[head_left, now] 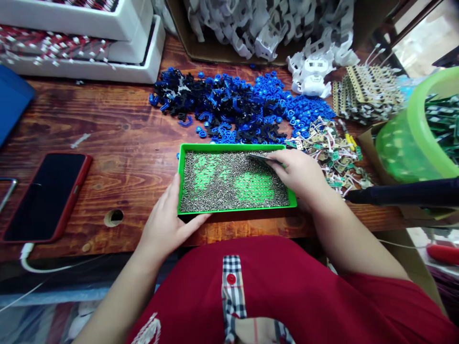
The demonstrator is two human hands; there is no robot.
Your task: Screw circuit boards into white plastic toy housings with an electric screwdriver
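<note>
A shallow green tray (181, 179) with a gridded bottom lies at the table's front edge. Tiny metal screws (215, 196) cover much of it, with bare green patches showing through. My left hand (167, 222) grips the tray's left end, fingers along the outer wall and thumb by the front left corner. Over the tray's right part, my right hand (297, 174) pinches a thin dark flat piece (258, 157), whose far end touches the screws near the back wall. The exact kind of that piece cannot be made out.
Behind the tray spread blue and black plastic parts (229, 102). Small circuit boards with wires (337, 153) lie to the right, near a green basket (405, 136). A phone (46, 196) sits left, white foam trays (154, 52) back left, and a box of white shells (251, 28) at the back.
</note>
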